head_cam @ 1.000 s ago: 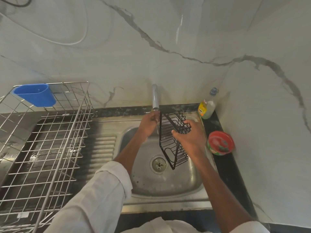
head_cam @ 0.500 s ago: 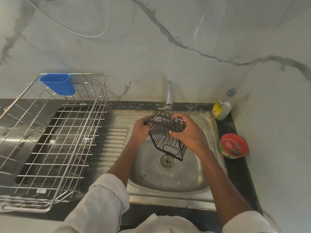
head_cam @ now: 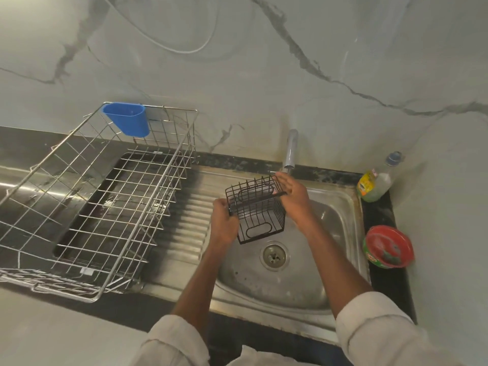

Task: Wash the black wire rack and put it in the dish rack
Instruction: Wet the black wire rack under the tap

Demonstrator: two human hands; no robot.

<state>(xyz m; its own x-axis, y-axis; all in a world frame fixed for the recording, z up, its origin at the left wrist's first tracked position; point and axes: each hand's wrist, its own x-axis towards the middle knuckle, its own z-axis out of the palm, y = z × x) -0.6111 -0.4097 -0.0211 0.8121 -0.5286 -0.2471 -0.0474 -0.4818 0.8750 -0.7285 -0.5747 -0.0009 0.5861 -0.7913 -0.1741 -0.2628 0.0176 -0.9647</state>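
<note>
The black wire rack, a small box-shaped basket, hangs over the left part of the steel sink, just below the tap. My left hand grips its left edge. My right hand holds its upper right rim. The rack's open side faces up and toward me. The large steel dish rack stands on the drainboard to the left, with nothing in it except a blue plastic cup clipped to its back rim.
A dish soap bottle stands at the sink's back right corner. A red and green tub sits on the dark counter strip to the right. The sink drain lies below the wire rack. Marble wall runs behind and at the right.
Both hands have turned the wire rack from edge-on to open side up and carried it left, toward the drainboard. The view has swung left, so more of the dish rack shows.
</note>
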